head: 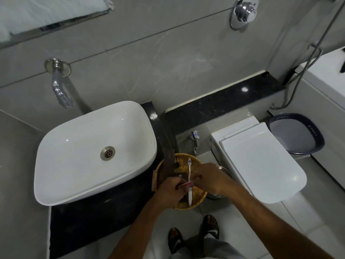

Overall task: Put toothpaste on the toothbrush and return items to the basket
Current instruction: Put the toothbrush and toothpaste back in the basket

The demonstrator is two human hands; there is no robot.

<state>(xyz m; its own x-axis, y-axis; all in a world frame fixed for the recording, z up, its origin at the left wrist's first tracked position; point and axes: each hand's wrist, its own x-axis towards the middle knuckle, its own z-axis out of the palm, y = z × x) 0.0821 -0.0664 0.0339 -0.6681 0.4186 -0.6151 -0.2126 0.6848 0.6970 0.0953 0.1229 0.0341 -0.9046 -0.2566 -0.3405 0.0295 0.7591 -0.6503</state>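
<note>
A round woven basket [198, 198] sits at the right end of the dark counter. A white toothbrush [189, 169] lies across it, bristle head pointing away from me. Over the basket's middle, my left hand [170, 191] grips a small red toothpaste tube [186, 184] held crosswise above the brush handle. My right hand [211, 179] meets the tube from the right, fingertips pinched at its end. Whether a cap is on the tube is hidden by the fingers. A dark packet [180, 176] lies in the basket under the hands.
A white basin [74, 146] with a wall tap [59, 90] lies left of the basket. A closed white toilet [261, 161] stands to the right, a blue tub [298, 135] beyond it. My sandalled feet [194, 234] are on the tiled floor below.
</note>
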